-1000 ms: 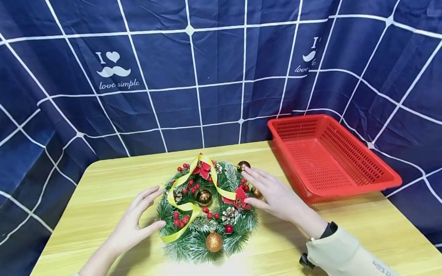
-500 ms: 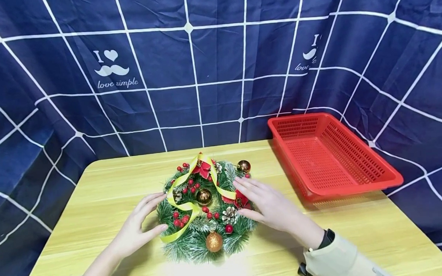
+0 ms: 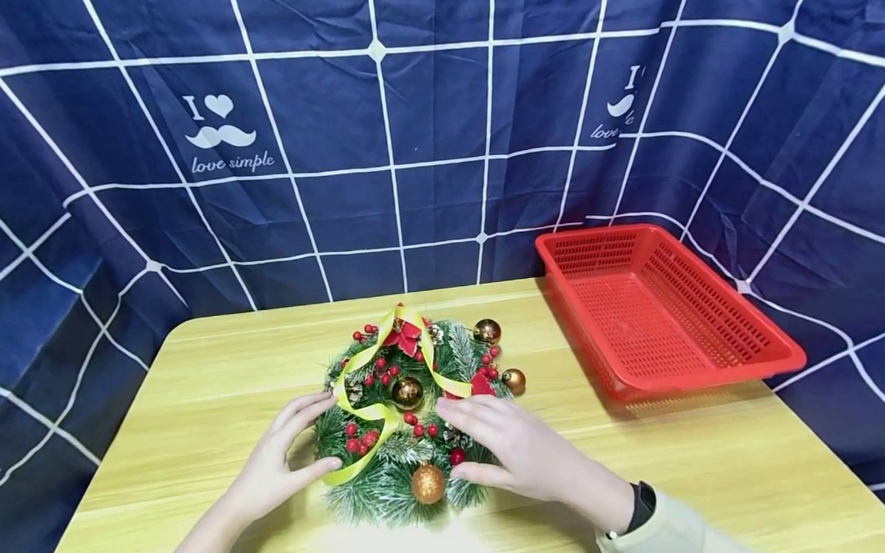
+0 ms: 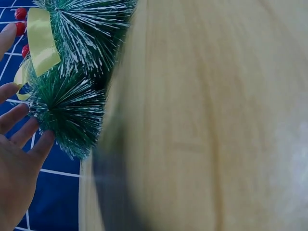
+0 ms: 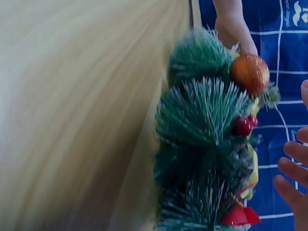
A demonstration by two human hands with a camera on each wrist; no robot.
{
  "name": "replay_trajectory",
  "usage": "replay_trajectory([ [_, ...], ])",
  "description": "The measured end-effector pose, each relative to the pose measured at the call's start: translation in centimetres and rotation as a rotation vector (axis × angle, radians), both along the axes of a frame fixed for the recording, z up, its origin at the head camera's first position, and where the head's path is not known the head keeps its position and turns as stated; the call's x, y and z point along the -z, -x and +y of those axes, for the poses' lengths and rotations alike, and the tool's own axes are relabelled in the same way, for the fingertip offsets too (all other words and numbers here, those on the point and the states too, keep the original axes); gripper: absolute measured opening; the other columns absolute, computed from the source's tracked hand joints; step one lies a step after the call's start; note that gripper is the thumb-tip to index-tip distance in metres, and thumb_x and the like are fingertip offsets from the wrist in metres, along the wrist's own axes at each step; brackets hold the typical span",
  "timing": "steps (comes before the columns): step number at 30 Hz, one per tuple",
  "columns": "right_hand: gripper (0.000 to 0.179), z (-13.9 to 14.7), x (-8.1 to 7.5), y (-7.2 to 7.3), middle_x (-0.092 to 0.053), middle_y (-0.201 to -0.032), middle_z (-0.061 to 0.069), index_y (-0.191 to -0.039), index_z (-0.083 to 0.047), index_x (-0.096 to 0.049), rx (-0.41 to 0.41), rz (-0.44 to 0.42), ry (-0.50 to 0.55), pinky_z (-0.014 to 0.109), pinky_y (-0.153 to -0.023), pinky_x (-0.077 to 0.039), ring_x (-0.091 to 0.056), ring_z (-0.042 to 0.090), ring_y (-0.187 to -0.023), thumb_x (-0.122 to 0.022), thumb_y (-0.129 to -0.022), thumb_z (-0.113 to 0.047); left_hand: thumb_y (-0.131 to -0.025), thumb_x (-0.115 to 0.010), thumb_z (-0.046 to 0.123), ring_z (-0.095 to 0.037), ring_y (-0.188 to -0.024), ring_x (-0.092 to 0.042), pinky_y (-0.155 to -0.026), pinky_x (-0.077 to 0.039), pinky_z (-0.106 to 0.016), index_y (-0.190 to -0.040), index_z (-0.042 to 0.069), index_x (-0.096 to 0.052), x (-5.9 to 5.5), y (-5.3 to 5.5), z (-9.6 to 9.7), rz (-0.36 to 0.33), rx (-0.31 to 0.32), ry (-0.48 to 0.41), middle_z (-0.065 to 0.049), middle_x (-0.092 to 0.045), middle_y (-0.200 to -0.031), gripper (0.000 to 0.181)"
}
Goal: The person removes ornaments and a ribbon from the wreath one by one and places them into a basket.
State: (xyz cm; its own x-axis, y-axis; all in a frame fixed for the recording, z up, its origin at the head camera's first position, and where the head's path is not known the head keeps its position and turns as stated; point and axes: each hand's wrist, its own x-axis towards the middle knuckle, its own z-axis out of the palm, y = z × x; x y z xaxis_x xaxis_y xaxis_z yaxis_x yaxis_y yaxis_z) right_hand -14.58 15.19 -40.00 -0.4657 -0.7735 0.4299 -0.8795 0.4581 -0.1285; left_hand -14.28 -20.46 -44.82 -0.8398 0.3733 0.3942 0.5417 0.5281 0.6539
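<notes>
A green Christmas wreath (image 3: 379,497) with frosted tips lies on the table. It carries red berries (image 3: 361,439), a gold glitter bauble (image 3: 428,483), shiny bauble ornaments (image 3: 407,393) and a red poinsettia (image 3: 404,337). Across its left and upper parts loops a yellow ribbon (image 3: 374,412). My left hand (image 3: 275,465) is at the wreath's left side, fingers loosely spread at the needles and ribbon; in the left wrist view, fingertips (image 4: 44,139) meet the needles. Over the right part hovers my right hand (image 3: 523,452), fingers extended, covering a pinecone; contact is unclear.
A red plastic basket (image 3: 641,341) stands at the table's right rear. The wooden table (image 3: 214,364) backs onto a blue curtain (image 3: 434,110) with white lines. Two brown-gold baubles jut from the wreath's right edge, one a copper bauble (image 3: 514,381).
My right hand has moved left and toward me, from the wreath's right-edge baubles to above its lower right part. My left hand has shifted slightly right, closer in on the wreath.
</notes>
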Motion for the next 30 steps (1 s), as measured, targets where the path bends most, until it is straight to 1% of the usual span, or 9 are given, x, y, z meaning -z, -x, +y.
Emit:
replay_trajectory([
  [3,0.066,-0.3,0.2,-0.5,-0.047,-0.141,0.002,-0.146,-0.014,-0.039,-0.018,-0.017,0.021,0.044,-0.101,-0.042,-0.045,0.018,-0.127,-0.053,-0.094,-0.05,-0.076,-0.081,0.028,-0.018,-0.131,-0.037,-0.101,-0.033,-0.06,-0.143,0.022,-0.044,0.4,0.0,0.0,-0.006,-0.001,-0.006,0.002,-0.039,-0.145,0.077],
  [5,0.063,-0.5,0.4,-0.8,-0.047,-0.141,0.002,-0.145,-0.014,-0.041,-0.025,-0.056,0.049,0.041,-0.101,-0.042,-0.044,0.017,-0.127,-0.054,-0.094,-0.049,-0.076,-0.081,0.028,-0.017,-0.131,-0.036,-0.101,-0.032,-0.06,-0.143,0.023,-0.045,0.6,0.1,-0.1,-0.01,0.003,-0.013,0.002,-0.039,-0.145,0.076],
  [10,0.06,-1.1,0.9,-1.7,-0.047,-0.137,0.0,-0.14,-0.013,-0.046,-0.022,-0.221,0.138,0.037,-0.1,-0.043,-0.044,0.015,-0.125,-0.06,-0.091,-0.045,-0.076,-0.082,0.026,-0.017,-0.132,-0.035,-0.102,-0.031,-0.06,-0.14,0.021,-0.047,0.9,0.1,0.0,-0.006,0.017,-0.024,0.001,-0.039,-0.145,0.073],
  [13,0.058,-1.5,1.3,-2.1,-0.05,-0.129,-0.001,-0.135,-0.011,-0.049,-0.04,-0.296,0.199,0.031,-0.094,-0.047,-0.051,0.012,-0.112,-0.065,-0.089,-0.043,-0.075,-0.082,0.028,-0.017,-0.133,-0.034,-0.102,-0.03,-0.06,-0.14,0.022,-0.047,0.9,0.0,0.1,-0.012,0.02,-0.027,0.001,-0.037,-0.146,0.074],
  [16,0.056,-1.9,1.7,-2.4,-0.052,-0.12,-0.001,-0.131,-0.012,-0.051,-0.079,-0.34,0.254,0.023,-0.083,-0.049,-0.053,0.009,-0.096,-0.068,-0.086,-0.04,-0.075,-0.083,0.029,-0.018,-0.134,-0.032,-0.102,-0.03,-0.062,-0.141,0.022,-0.047,0.8,-0.1,0.2,-0.019,0.02,-0.033,0.0,-0.036,-0.147,0.075],
  [18,0.055,-2.2,1.9,-2.6,-0.053,-0.114,-0.001,-0.129,-0.012,-0.052,-0.099,-0.35,0.284,0.019,-0.077,-0.048,-0.052,0.007,-0.09,-0.07,-0.085,-0.039,-0.074,-0.083,0.03,-0.018,-0.134,-0.032,-0.101,-0.03,-0.063,-0.141,0.023,-0.046,0.7,-0.2,0.2,-0.024,0.017,-0.037,-0.001,-0.036,-0.147,0.076],
  [22,0.053,-2.5,2.2,-2.9,-0.054,-0.107,-0.002,-0.125,-0.012,-0.053,-0.092,-0.338,0.319,0.016,-0.074,-0.047,-0.051,0.007,-0.087,-0.072,-0.083,-0.039,-0.074,-0.084,0.029,-0.018,-0.134,-0.032,-0.101,-0.03,-0.063,-0.141,0.023,-0.046,0.8,-0.2,0.2,-0.019,0.013,-0.038,-0.002,-0.037,-0.146,0.077],
  [26,0.05,-2.8,2.4,-3.1,-0.052,-0.1,-0.003,-0.119,-0.013,-0.052,-0.065,-0.33,0.335,0.015,-0.072,-0.047,-0.05,0.007,-0.084,-0.074,-0.081,-0.037,-0.074,-0.084,0.029,-0.017,-0.133,-0.032,-0.101,-0.03,-0.063,-0.14,0.024,-0.047,1.0,-0.1,0.2,-0.017,0.013,-0.034,-0.001,-0.037,-0.146,0.076],
  [30,0.048,-2.9,2.8,-3.3,-0.05,-0.096,-0.005,-0.114,-0.015,-0.053,-0.026,-0.343,0.335,0.014,-0.071,-0.046,-0.049,0.006,-0.082,-0.076,-0.079,-0.038,-0.074,-0.084,0.029,-0.017,-0.134,-0.032,-0.102,-0.03,-0.062,-0.14,0.024,-0.047,1.0,-0.2,0.3,-0.016,0.017,-0.031,0.0,-0.037,-0.146,0.076],
])
